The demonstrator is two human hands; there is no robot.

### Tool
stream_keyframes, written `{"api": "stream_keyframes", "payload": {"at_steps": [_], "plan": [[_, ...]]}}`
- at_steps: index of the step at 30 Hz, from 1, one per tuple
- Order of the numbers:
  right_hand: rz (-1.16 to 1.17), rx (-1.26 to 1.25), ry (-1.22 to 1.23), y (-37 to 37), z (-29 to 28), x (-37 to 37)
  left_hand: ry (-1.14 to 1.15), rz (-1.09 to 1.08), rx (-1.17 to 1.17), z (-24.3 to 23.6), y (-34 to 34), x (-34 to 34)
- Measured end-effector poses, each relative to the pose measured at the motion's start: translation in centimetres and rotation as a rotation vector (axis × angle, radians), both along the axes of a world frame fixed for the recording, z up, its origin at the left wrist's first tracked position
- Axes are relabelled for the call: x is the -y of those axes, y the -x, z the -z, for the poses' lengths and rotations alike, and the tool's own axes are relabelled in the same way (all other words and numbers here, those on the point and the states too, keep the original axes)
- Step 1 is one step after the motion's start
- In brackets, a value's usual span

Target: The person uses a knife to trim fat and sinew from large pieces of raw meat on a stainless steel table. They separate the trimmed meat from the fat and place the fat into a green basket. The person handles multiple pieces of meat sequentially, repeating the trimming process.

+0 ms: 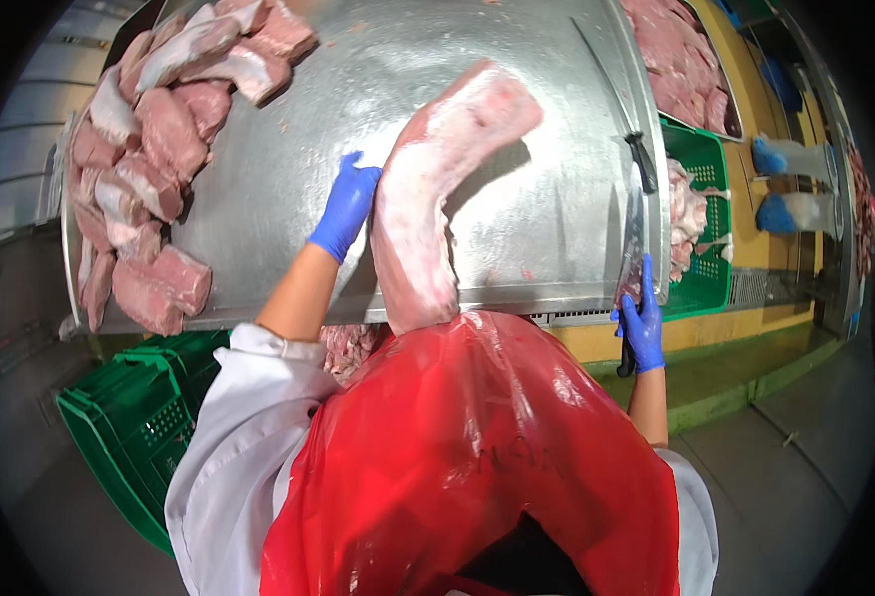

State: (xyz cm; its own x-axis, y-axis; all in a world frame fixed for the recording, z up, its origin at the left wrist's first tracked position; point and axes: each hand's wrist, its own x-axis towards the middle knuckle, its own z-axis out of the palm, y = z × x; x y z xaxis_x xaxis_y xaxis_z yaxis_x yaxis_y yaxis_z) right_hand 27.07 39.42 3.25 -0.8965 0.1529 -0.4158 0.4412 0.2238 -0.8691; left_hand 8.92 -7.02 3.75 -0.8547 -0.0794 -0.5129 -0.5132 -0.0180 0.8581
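A long, curved pink meat piece (432, 189) with pale fat lies on the steel table (288, 119), its near end against my red apron. My left hand (351, 199), in a blue glove, is at its left edge, fingers bent against it. At the table's right edge my gloved right hand (641, 323) is closed on a black-handled knife (632, 238), index finger stretched along it, blade pointing away from me. Above that knife lies a long thin steel rod (601, 70) with a black handle.
Meat pieces (169, 139) are heaped on the left. Right: a meat tray (676, 60) and a green crate (701, 268) of trimmings. Lower left: another green crate (124, 417). Another person's blue-gloved hands (777, 156) reach in at the far right.
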Motion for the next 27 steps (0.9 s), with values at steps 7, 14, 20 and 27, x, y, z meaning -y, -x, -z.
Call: {"api": "stream_keyframes", "payload": {"at_steps": [7, 14, 20, 27], "plan": [[-0.049, 0.025, 0.047, 5.7, 2.2, 0.2, 1.016, 0.67, -0.361, 4.4, -3.2, -4.7], [-0.103, 0.071, 0.37, 22.3, 7.8, 10.0, 0.891, 0.685, -0.863, 7.2, 14.1, -5.8], [-0.04, -0.048, 0.272, 32.9, 7.5, 16.4, 0.911, 0.775, -0.918, 9.6, 16.0, -6.6], [-0.206, -0.028, 0.119, 34.1, 9.0, 17.0, 0.863, 0.772, -0.917, 9.4, 15.9, -6.5]]}}
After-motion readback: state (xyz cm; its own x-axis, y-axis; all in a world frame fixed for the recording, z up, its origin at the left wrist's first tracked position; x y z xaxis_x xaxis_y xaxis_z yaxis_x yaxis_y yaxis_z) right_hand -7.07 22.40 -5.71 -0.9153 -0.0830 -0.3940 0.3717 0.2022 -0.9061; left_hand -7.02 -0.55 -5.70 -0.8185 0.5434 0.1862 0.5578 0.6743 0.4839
